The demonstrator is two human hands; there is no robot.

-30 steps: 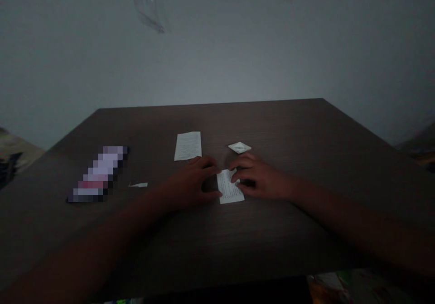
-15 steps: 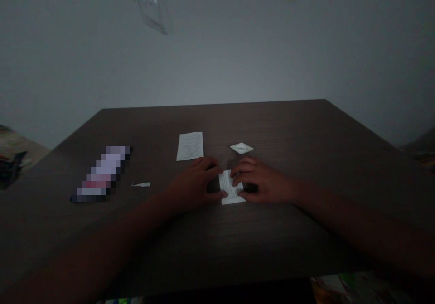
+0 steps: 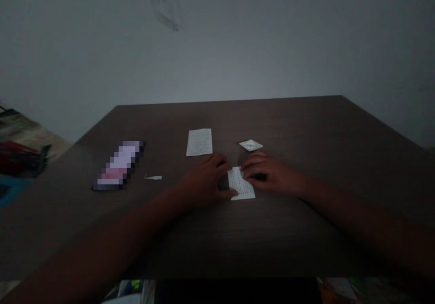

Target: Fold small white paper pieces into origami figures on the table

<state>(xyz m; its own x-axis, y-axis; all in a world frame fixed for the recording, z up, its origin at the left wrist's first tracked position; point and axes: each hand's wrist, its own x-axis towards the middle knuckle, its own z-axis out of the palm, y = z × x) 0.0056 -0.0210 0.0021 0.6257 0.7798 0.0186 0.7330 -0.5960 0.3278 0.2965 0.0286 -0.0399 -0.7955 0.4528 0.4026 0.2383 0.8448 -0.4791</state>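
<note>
Head view: on the table [image 3: 306, 231] the printed slip [image 3: 242, 188] lies flat, the left hand [image 3: 207, 179] pressing its left edge with bent fingers, the right hand [image 3: 270, 175], loosely open, now slid to its far corner, baring more paper; beyond lie a second slip [image 3: 199, 142] and a folded diamond [image 3: 251, 145].

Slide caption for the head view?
Left hand and right hand pin a printed slip on a dark table.

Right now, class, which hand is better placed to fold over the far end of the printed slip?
Probably the right hand: its fingertips lie on the far end of the slip, while the left hand rests against the left edge, better suited to holding it flat.
</note>
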